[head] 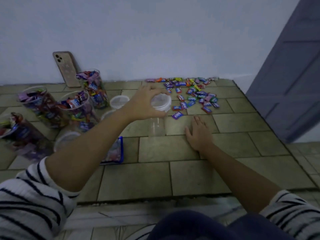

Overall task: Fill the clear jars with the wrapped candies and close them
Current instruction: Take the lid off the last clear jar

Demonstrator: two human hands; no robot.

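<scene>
An empty clear jar (157, 127) with a white lid (161, 102) stands on the tiled floor in the middle. My left hand (145, 104) grips the lid from above, fingers curled round its rim. To the right of the jar my right hand (199, 134) rests flat on the floor, fingers straight. A scatter of wrapped candies (192, 94) lies beyond it near the wall. Several open jars full of candies (81, 108) stand at the left.
Loose white lids (119, 101) lie between the filled jars and my left arm. A phone (66, 69) leans on the wall at the back left. A blue-edged bag (114, 151) lies under my left forearm. A grey door (290, 80) is at the right.
</scene>
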